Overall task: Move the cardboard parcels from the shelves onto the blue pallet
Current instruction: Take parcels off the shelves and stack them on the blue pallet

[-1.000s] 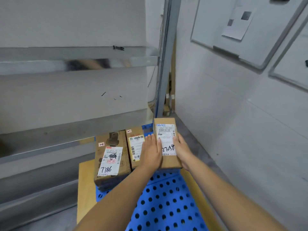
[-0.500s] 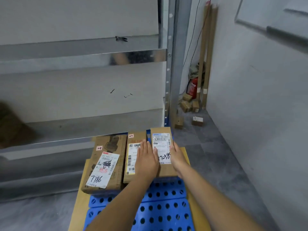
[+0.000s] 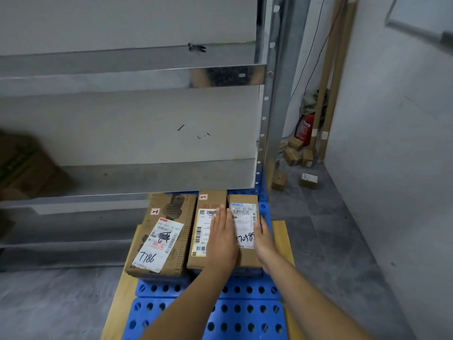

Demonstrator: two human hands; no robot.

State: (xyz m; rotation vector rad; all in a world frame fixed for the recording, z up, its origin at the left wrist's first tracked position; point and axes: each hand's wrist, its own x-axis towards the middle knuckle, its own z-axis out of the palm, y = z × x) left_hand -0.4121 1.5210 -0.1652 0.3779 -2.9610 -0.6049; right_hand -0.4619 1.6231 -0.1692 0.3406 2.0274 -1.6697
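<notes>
1. Lying side by side along the far edge of the blue pallet point(image 3: 220, 315): large parcel point(image 3: 166, 231), middle parcel point(image 3: 203, 224), right parcel point(image 3: 244, 217).
2. Left hand point(image 3: 221, 238) rests flat, fingers straight, across the middle and right parcels.
3. Right hand point(image 3: 263, 238) presses straight fingers against the right parcel's outer side.

Only the person's arms and hands show, in the lower middle and lower right of the frame. The left forearm point(image 3: 186, 303) and the right forearm point(image 3: 313, 298) are bare skin from the bottom edge up to the wrist. The left hand point(image 3: 221, 238) and the right hand point(image 3: 263, 238) are bare as well, with slim fingers. The nails are too small to make out.
</notes>
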